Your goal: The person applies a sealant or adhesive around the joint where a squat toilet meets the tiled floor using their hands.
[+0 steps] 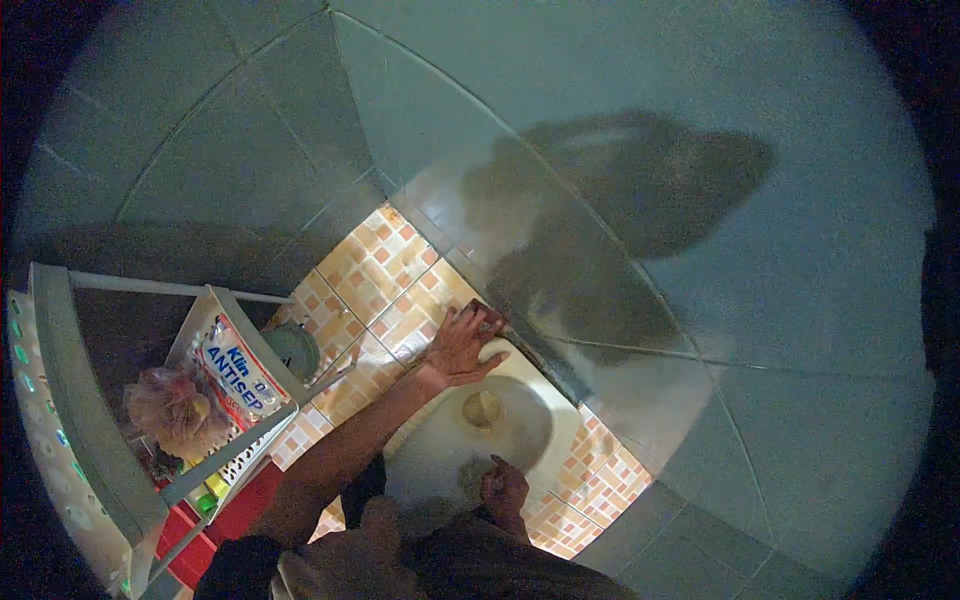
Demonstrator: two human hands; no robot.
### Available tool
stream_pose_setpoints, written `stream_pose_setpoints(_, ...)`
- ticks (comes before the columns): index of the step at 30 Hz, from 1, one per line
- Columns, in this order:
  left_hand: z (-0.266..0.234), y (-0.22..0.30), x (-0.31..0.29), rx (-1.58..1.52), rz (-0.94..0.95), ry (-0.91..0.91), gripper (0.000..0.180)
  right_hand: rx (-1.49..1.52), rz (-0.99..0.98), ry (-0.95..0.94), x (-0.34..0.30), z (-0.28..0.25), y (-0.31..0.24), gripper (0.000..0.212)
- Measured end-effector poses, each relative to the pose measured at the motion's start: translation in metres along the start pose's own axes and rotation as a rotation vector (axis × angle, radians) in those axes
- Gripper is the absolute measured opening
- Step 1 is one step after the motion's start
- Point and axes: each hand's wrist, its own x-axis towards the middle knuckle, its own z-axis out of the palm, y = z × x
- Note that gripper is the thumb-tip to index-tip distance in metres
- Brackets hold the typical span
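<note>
Below me a cream squat toilet [560, 400] is set into the floor, with a round drain opening [482, 409] inside its bowl. My left hand [466, 345] reaches to the toilet's far left rim, close to the wall. Its fingers are spread, and the tips lie in shadow. Over the near right part of the bowl, my right hand [505, 490] has its fingers curled. Beside those fingers is a blurry brownish patch [472, 478]; whether it is a scrubber or a shadow I cannot make out.
A white shelf rack [105, 400] stands at the left, holding a printed pouch [235, 370] and a pinkish bath puff [177, 412]. Under it is a red container [235, 515]. Grey tiled walls [800, 300] and patterned floor tiles [375, 265] surround the toilet.
</note>
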Motion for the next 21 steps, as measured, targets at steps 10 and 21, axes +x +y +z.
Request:
stream_pose_setpoints(10,-0.008,-0.028,-0.006,-0.117,-0.123,0.036,0.051,-0.038,0.017,-0.010,0.000,0.001,0.000,0.031)
stream_pose_setpoints(21,0.002,-0.006,-0.001,0.022,0.051,0.150,0.055,-0.123,0.016,-0.039,0.007,-0.004,-0.014,0.031)
